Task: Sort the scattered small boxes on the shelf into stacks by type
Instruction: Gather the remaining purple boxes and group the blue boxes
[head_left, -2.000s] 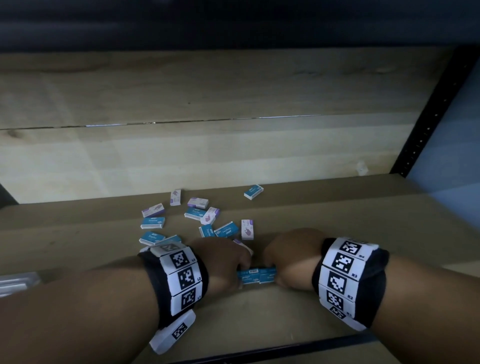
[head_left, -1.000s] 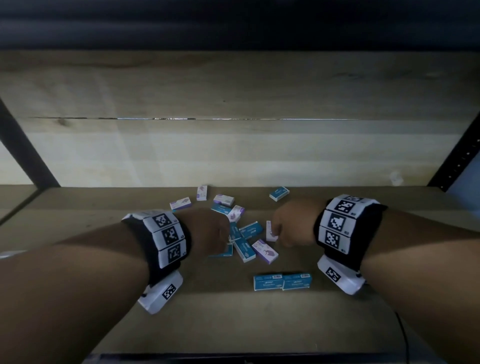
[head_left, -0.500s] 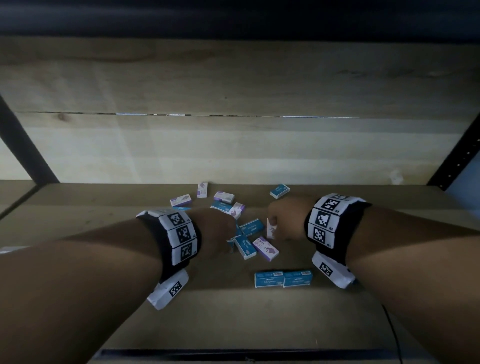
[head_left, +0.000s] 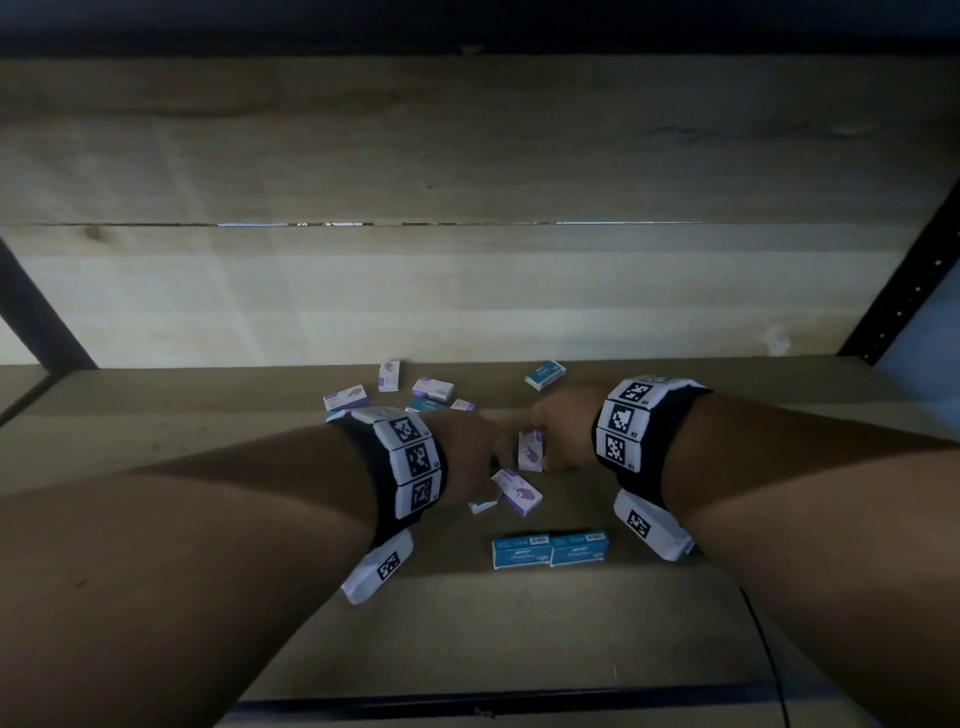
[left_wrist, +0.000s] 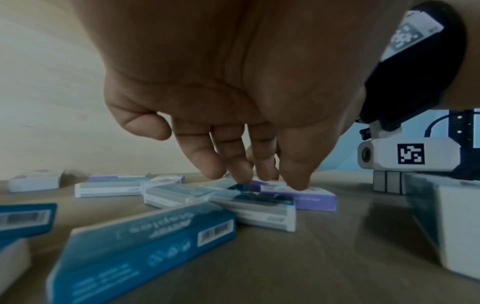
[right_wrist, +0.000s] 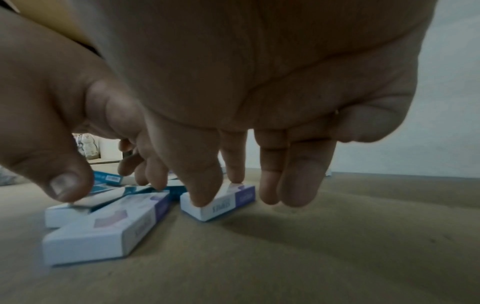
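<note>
Purple box (right_wrist: 218, 202) under right hand (right_wrist: 233, 102) fingertips, seemingly touching.

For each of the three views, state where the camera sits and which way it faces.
Head: on the head, facing down at the shelf; both forearms show.
Left wrist: under the left hand, facing along its fingers at teal boxes.
Right wrist: under the right hand, facing a purple box.
Shared: head and right wrist show that purple box.

A brown shelf (head_left: 675, 649) with a pale wooden back carries small boxes. Two blue staple boxes (head_left: 549, 549) lie side by side, touching, near its front. Purple-and-white boxes (head_left: 518, 491) and other blue ones lie scattered behind.
</note>
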